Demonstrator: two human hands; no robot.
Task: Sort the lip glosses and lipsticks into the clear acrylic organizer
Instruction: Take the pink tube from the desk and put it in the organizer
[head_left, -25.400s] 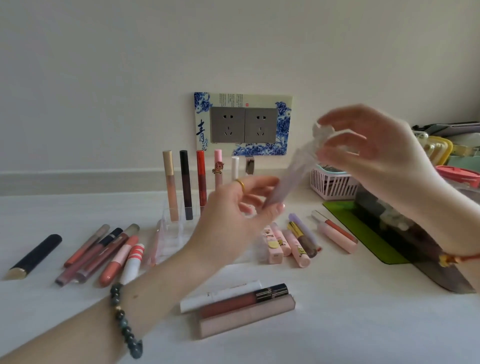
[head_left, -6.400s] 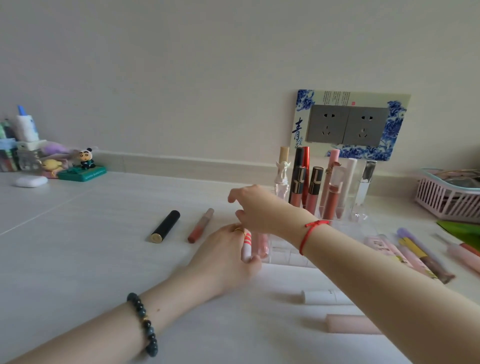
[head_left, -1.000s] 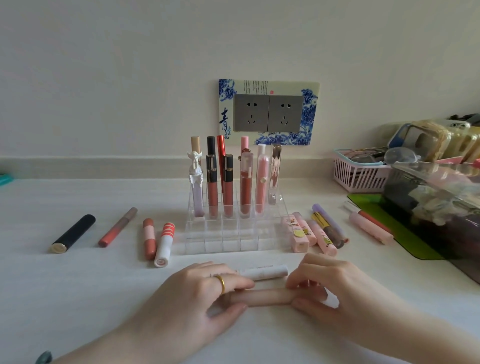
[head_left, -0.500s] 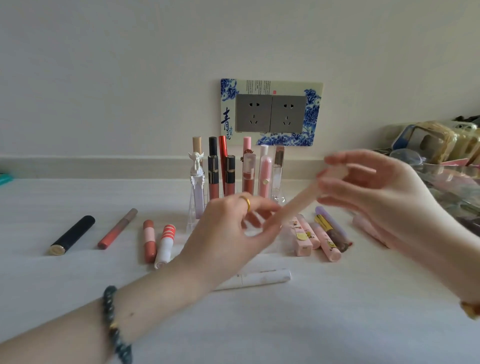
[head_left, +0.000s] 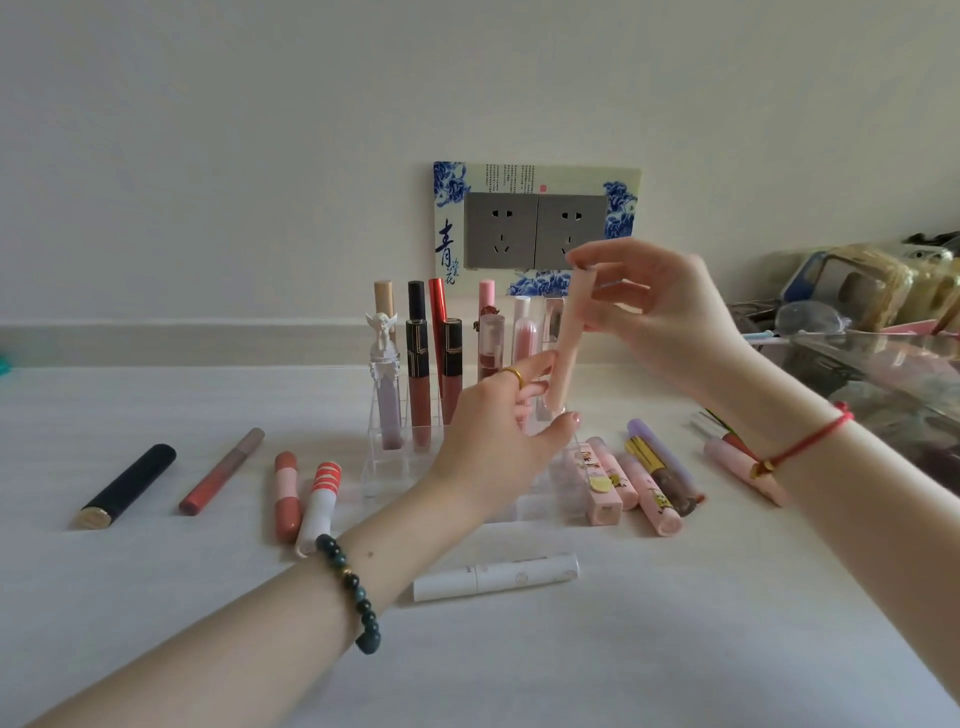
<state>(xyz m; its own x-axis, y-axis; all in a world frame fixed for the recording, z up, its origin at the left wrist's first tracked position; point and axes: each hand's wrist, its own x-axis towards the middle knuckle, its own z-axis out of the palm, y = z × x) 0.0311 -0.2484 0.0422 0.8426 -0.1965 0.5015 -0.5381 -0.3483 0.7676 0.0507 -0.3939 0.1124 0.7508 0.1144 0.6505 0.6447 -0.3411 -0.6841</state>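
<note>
Nearest us, below our left wrist and its dark bead bracelet (head_left: 353, 592), a white tube (head_left: 496, 577) lies flat on the pale table (head_left: 649, 654). Our left hand (head_left: 493, 447) reaches forward with its fingers fairly straight. The ringed forefinger rests against the lower part of the pale pink tube (head_left: 569, 338), and the thumb stretches out just under the tube's bottom end. We cannot tell whether the thumb touches it. Our right hand (head_left: 665, 322), a red cord (head_left: 802, 447) at its wrist, pinches the top of that tube between thumb and fingertips, so it hangs almost upright in the air. To the left of our left fingers lie a red-striped tube (head_left: 319, 506), a coral tube (head_left: 287, 493), a slim red gloss (head_left: 221, 470) and a black tube (head_left: 127, 486). To the right of those fingers lie the cartoon-printed pink tubes (head_left: 605, 483). Just beyond the left fingers, and partly hidden by them, stands the clear acrylic organizer (head_left: 382, 467). Glosses stand upright in its back rows. Beyond our right fingertips, a grey double socket (head_left: 535, 228) sits on the wall.
</note>
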